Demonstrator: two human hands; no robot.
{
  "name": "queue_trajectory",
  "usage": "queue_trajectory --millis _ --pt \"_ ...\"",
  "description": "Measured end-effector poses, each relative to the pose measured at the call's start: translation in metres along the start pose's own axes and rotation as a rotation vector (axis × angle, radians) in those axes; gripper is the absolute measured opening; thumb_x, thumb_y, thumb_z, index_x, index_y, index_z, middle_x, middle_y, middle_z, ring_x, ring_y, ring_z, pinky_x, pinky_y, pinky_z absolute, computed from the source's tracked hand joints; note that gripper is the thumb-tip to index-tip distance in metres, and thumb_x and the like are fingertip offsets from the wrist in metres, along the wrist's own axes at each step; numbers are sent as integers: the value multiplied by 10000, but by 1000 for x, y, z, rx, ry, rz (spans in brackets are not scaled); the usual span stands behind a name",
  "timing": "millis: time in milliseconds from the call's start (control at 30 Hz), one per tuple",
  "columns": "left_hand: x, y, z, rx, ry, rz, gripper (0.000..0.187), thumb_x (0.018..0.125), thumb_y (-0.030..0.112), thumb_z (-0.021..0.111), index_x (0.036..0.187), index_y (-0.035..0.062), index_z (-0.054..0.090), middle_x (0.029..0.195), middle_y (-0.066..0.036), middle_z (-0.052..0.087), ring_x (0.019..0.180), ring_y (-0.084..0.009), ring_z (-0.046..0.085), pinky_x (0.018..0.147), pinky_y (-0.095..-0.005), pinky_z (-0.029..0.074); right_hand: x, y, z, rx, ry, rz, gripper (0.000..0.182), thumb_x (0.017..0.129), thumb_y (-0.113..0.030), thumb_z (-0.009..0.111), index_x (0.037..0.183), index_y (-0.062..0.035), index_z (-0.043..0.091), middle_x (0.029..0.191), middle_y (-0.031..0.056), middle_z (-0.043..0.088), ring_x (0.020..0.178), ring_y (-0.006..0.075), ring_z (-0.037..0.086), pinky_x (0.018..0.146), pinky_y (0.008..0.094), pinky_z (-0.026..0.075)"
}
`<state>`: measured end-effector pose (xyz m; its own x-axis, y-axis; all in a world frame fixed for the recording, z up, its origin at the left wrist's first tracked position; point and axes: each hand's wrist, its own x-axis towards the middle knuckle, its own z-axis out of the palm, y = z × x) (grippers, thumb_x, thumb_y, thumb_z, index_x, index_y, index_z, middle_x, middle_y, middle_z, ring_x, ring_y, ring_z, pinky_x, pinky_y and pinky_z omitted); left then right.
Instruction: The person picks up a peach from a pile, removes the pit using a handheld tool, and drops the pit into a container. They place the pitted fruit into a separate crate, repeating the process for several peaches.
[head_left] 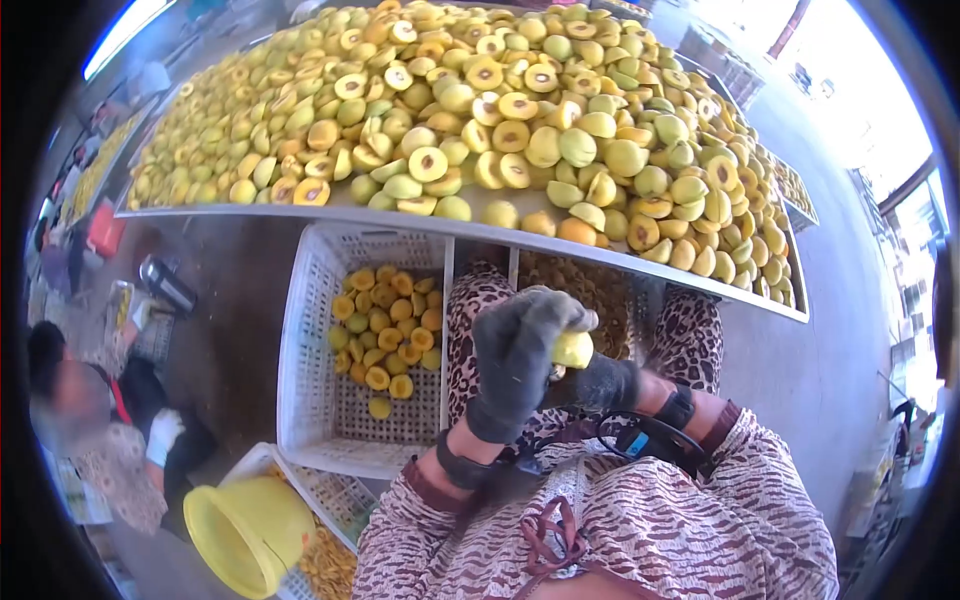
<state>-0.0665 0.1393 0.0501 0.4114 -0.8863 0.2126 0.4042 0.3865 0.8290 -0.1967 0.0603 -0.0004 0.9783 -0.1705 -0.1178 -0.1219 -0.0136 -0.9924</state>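
Both my hands wear dark gloves and meet in front of my body. My left hand is closed round a yellow fruit piece that shows between its fingertips. Just below and to the right, my right hand is near the underside of the fruit; its fingers are mostly hidden, and what they hold cannot be made out. Beyond the hands, a metal-edged table is heaped with halved yellow-green fruit.
A white crate with halved fruit stands at the left. A second crate with brown pieces is under the table. A yellow bucket lies tilted at lower left. Another person sits far left, with one white glove visible.
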Motion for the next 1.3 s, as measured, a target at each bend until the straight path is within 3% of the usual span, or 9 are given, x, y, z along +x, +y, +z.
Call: queue_trajectory --millis 200,333,467,567,700,1000,1133,1200,1300 --pt "11 -4 -1 -218 -128 -81 392 1011 348 537 830 12 627 806 -130 657 755 -245 666 728 -362 564 3 -13 0 -241 235 -477 287 876 -56 661 1152 -21 591 1121 76 632 1001 153 598 877 304 486" --pt "31 3 -38 -488 338 -43 401 1001 410 531 845 52 620 814 -145 649 784 -292 663 716 -390 567 -9 -48 -29 -67 166 -254 118 828 4 650 936 12 699 790 35 685 704 109 608 672 260 498" --pt "26 -25 -186 408 645 191 348 977 353 578 859 43 681 874 -163 686 777 -309 667 723 -402 550 -37 -38 -72 369 246 156 99 862 -107 655 871 -29 715 734 -12 657 666 107 613 626 263 507" --pt "40 -26 -180 1504 544 263 296 892 301 641 988 36 733 1086 -194 678 1055 -362 607 971 -434 462 -39 79 -107 -1005 316 180 175 864 -191 651 809 -32 701 684 152 669 544 295 639 502 399 480" --pt "117 -42 -73 1722 177 598 382 850 311 681 1117 37 670 1342 -171 543 1266 -379 473 1060 -452 392 -45 119 -115 -339 565 113 173 800 -149 715 889 -7 670 697 127 649 635 103 524 603 351 480" --pt "254 -105 37 2064 -408 400 606 755 169 759 1305 72 523 1313 -152 515 1201 -348 497 1009 -434 429 -64 145 -139 -476 321 270 186 790 -158 716 893 -6 681 723 111 679 666 124 600 631 343 499" --pt "262 -90 17 1911 -431 488 631 751 176 793 1310 64 521 1213 -122 590 1096 -273 575 926 -385 495 -71 110 -136 -330 226 192 166 792 -150 717 882 -14 687 782 77 702 729 132 640 658 332 508" --pt "245 -68 30 864 -151 -127 570 798 153 774 1289 6 525 1127 -86 633 1004 -197 623 882 -307 511 -71 115 -130 -61 318 -76 125 798 -125 710 865 -20 692 786 36 702 729 122 633 681 309 513" --pt "177 -58 43 347 -185 -251 506 901 216 703 1283 -58 515 1183 -98 619 1071 -173 619 948 -298 506 -71 95 -122 85 454 -278 163 823 -172 668 793 -16 630 677 90 636 590 209 582 602 353 481"
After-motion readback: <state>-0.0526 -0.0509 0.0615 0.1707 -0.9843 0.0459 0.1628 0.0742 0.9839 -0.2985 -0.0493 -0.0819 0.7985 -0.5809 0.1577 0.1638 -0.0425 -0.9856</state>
